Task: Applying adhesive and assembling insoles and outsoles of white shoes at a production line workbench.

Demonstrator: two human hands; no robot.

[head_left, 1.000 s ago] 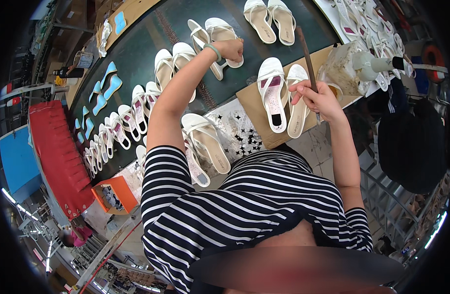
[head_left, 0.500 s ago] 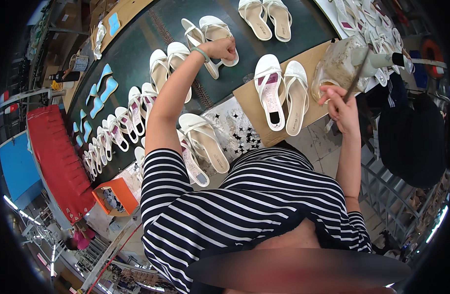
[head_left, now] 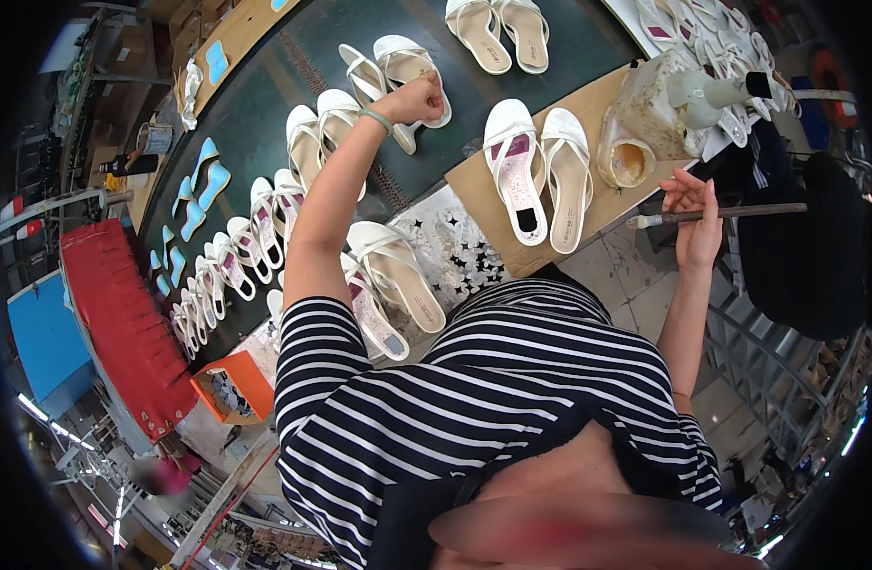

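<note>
My left hand (head_left: 419,98) is closed around the strap of a white sandal (head_left: 407,68) on the dark green bench, beside its mate (head_left: 371,87). My right hand (head_left: 694,220) holds a thin brush (head_left: 716,215) level, off the bench's near edge, below a stained glue container (head_left: 645,119). A pair of white sandals (head_left: 538,171) lies on a cardboard sheet (head_left: 474,180) between my hands.
Several more white sandals line the bench (head_left: 265,104) to the left and far side. Another pair (head_left: 388,285) lies near my chest on a star-patterned sheet (head_left: 464,249). A red rack (head_left: 113,313) and an orange box (head_left: 231,394) stand at left. Black cloth (head_left: 806,256) hangs at right.
My right hand has drawn the brush away from the sandal on the cardboard, out to the right past the glue container. My left hand has stayed on the far sandal.
</note>
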